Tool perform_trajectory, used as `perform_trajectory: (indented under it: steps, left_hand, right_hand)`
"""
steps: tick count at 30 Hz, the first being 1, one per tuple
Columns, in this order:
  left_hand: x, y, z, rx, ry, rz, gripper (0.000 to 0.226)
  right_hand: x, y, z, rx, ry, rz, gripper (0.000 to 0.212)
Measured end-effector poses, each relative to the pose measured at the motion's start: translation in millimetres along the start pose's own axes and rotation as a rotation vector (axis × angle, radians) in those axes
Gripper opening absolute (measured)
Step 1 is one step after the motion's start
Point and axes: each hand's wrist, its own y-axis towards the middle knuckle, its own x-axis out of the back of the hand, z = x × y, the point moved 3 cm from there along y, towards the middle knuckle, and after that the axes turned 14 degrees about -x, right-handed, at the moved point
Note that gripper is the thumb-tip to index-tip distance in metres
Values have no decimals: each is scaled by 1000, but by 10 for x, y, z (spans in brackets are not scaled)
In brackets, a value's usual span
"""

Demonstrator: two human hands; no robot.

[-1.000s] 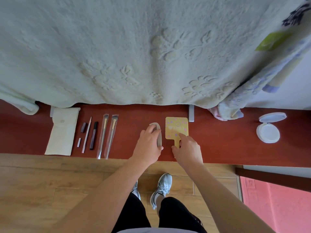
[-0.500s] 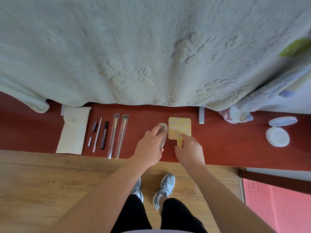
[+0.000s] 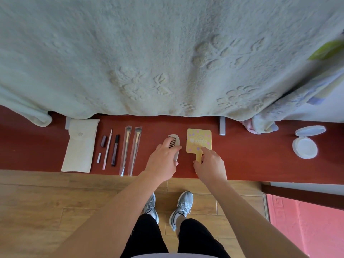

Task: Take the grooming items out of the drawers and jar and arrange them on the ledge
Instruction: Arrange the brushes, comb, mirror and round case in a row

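**Inspector:** Position of the comb?

**Assistant:** The comb [image 3: 175,140] lies flat on the ledge [image 3: 251,162] near its middle. It runs near to far, with the teeth on the left. The mirror [image 3: 198,139] lies just right of it, apart from it, with the handle toward the near edge.

**Inspector:** Left hand?

**Assistant:** The left hand [image 3: 162,162] rests on the comb's near half. The fingers are fairly straight and laid on top, forefinger tip at the toothed side and thumb across the spine. They do not curl round the comb.

**Inspector:** Right hand?

**Assistant:** The right hand [image 3: 211,165] is at the mirror's handle. The thumb sits left of the handle and the forefinger reaches onto the near edge of the yellow plate. The handle is pinched between them. The mirror lies flat.

**Inspector:** Remainder of the ledge?

**Assistant:** Left of the comb, in a row, are two brushes [image 3: 127,144] in clear sleeves, a dark tube [image 3: 115,148], a thin stick [image 3: 108,148] and two small dark pieces [image 3: 103,141]. A white pouch [image 3: 80,146] lies furthest left. An open white compact [image 3: 305,148] lies well to the right. A pale blanket [image 3: 167,53] overhangs the far edge.
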Motion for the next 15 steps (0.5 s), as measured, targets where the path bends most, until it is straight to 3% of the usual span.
perform_trajectory:
  steps: [15]
  left_hand:
    - [222, -198, 336, 43, 98, 13, 64]
  right_hand:
    - [-205, -148, 282, 32, 9, 17, 54]
